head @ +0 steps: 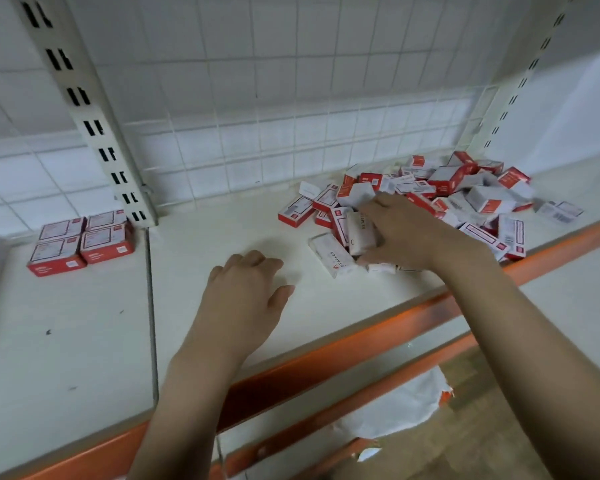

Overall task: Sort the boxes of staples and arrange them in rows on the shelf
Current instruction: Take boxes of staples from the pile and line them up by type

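Far left on the shelf (84, 341), four red and white boxes (80, 242) sit tight together in a neat block, two in front and two behind. Next comes the left hand (246, 289). It lies flat on the bare shelf with loose fingers (243, 259) and holds nothing. To its right, the right hand (406, 233) reaches into the near edge of the big messy pile of boxes (465, 195). Its fingers curl around a white box (361, 233), which stands with its long side pointing away from the person. Another white box (331, 254) lies flat just left of it. The right hand is much nearer the pile. The neat block is well apart, off to the left, so I think the box must travel that way.
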{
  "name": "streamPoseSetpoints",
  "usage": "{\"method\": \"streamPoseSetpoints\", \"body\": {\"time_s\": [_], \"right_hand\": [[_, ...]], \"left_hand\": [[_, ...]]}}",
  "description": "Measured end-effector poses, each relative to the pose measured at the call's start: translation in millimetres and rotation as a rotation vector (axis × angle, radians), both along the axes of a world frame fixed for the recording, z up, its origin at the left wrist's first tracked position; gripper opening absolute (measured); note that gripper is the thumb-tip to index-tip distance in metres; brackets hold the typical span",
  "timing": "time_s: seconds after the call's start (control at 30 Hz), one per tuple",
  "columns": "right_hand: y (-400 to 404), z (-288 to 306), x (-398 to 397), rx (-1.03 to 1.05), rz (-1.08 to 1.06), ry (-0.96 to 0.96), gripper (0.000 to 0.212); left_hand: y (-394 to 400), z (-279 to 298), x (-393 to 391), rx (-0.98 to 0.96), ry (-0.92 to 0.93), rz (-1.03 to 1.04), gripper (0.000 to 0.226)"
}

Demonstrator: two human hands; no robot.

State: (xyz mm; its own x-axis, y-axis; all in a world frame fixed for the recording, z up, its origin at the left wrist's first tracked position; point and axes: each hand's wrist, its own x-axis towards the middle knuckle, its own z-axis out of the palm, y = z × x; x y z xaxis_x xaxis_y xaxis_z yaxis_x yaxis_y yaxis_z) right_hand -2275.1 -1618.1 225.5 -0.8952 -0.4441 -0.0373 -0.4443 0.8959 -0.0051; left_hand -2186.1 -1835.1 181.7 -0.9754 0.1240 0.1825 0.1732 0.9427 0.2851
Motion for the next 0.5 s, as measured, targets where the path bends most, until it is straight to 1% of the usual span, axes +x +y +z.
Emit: {"method": "streamPoseSetpoints", "body": {"time_s": [0.1,0.2,0.3,0.5], "right_hand": [[3.8,1.1,-15.1,0.053,0.025,-0.048,0.093],[6.4,-0.2,-22.2,0.08,0.059,-0.081,0.097],[9.1,-1.6,-23.9,0.062,0.084,-0.1,0.095],[17.9,2.4,-8.7,-0.062,0.102,0.032,0.08]], "left_hand": [[4.3,-1.5,2.1,0.027,0.018,0.028,0.037],[7.4,-3.3,3.0,0.011,0.007,0.052,0.041],[12.9,-4.1,2.4,0.008,-0.02,0.057,0.052],[30.1,2.5,-23.6,-0.057,-0.102,-0.008,0.071]]}}
